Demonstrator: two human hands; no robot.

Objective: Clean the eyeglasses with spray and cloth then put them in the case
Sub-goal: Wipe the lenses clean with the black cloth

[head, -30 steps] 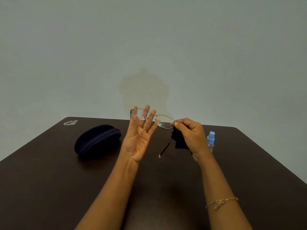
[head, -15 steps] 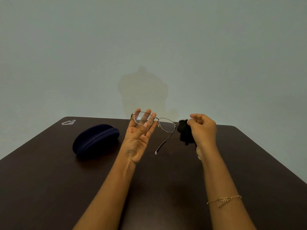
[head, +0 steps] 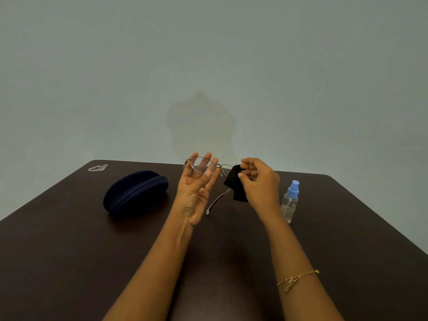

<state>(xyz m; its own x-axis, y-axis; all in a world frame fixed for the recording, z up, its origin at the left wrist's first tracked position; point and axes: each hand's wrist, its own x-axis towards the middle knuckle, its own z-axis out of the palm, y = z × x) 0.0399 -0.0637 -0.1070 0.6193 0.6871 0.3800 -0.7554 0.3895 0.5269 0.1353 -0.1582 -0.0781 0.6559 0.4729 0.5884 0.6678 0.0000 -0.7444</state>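
Nearest: two bare forearms over dark table (head: 69, 262), thin gold bracelet (head: 297, 278) on rt wrist. Further out, left hand (head: 196, 191) raised palm-up, fingers fairly straight, glasses (head: 205, 166) propped on fingertips by the left lens; whether thumb pinches frame can't tell. Held clear of table, one temple arm hanging down toward tabletop. Right hand (head: 259, 181) curled, pinching black cloth (head: 236, 184) betw. thumb & fingers, cloth pressed over the right lens, which is hidden behind it. Just beside rt wrist, spray bottle (head: 289, 202) upright on table, blue cap on, clear liquid inside, not touched. Left of hands, navy case (head: 136, 193) lying on table, zipped closed as far as visible, well apart from glasses. Far corner: small clear plastic bit (head: 97, 168), unidentifiable. Beyond that, plain pale wall w/ faint shadow.

Progress, as judged: wiping stage, approx. mid-task. Spraying prob. done, since bottle set down & cloth on lens, but no droplets visible to confirm. Left: finish the lenses, put cloth down, fold temples, open case, glasses in, close.
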